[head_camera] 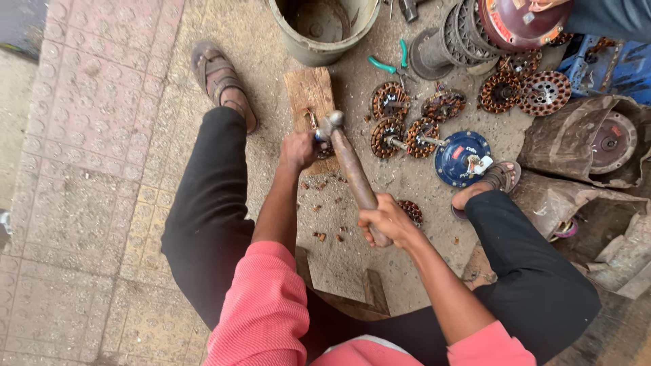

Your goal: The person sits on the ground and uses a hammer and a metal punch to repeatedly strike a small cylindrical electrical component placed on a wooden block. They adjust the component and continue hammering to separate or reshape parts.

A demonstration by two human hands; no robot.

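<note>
Head view is looking down on a person sitting on a dusty concrete floor (pixel 420 183), knees apart. A worn grey metal bucket (pixel 324 30) is standing at the top, just beyond a pale rectangular wooden block (pixel 308 91) lying between the feet. A round blue metal motor cover (pixel 461 157) is lying beside the right foot, with several copper-wound motor stators (pixel 390 102) scattered near it, and green-handled pliers (pixel 388 64) are lying near the bucket. The right hand (pixel 388 220) is gripping, fingers fully wrapped, the brown wooden handle of a steel ball-peen hammer (pixel 352 166), whose head is sitting over the block. The left hand (pixel 298 149) is closing its fingers around a small metal part (pixel 320 135) on the block's near end, touching the hammer head; what kind of part cannot be told.
</note>
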